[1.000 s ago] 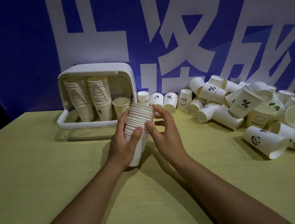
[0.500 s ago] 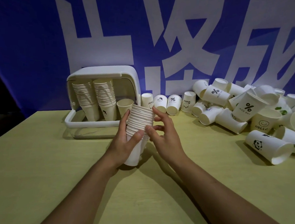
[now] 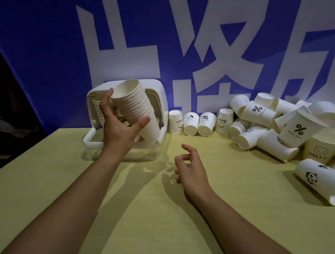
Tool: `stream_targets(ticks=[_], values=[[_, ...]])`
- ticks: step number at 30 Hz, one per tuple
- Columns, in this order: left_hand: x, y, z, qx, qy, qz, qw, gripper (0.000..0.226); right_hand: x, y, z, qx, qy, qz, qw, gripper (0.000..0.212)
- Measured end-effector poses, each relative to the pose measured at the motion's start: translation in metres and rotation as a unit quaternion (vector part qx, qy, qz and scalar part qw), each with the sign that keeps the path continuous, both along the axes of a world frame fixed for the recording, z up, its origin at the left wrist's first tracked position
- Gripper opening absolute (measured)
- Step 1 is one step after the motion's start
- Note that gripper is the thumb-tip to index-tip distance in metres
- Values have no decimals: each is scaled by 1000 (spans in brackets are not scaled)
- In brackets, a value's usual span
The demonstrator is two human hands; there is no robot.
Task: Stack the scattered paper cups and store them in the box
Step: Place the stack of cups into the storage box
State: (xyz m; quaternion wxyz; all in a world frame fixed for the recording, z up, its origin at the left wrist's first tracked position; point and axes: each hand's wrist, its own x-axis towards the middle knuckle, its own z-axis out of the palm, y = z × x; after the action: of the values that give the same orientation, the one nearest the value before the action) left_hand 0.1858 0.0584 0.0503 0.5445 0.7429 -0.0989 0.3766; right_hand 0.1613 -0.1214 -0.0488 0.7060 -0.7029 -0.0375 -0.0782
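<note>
Left hand [image 3: 120, 124] grips one cup stack [image 3: 134, 108] before box [image 3: 157, 88]; right hand [image 3: 191, 166] loosely curled, empty.

Your left hand [image 3: 120, 124] & right hand [image 3: 191, 166]: both bare, w/ forearms uncovered right down to the frame edge. Fingers slim, nails short. Sleeve edges are out of view.
</note>
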Motion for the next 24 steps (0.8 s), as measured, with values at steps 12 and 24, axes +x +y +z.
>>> stream_targets(ticks=[12, 24], values=[[63, -5, -28, 1, -48, 120, 992, 95, 3, -3, -3, 36, 3, 23, 999, 33], [66, -7, -31, 128, 67, 117, 982, 102, 5, -3, -7, 5, 8, 22, 1000, 28]])
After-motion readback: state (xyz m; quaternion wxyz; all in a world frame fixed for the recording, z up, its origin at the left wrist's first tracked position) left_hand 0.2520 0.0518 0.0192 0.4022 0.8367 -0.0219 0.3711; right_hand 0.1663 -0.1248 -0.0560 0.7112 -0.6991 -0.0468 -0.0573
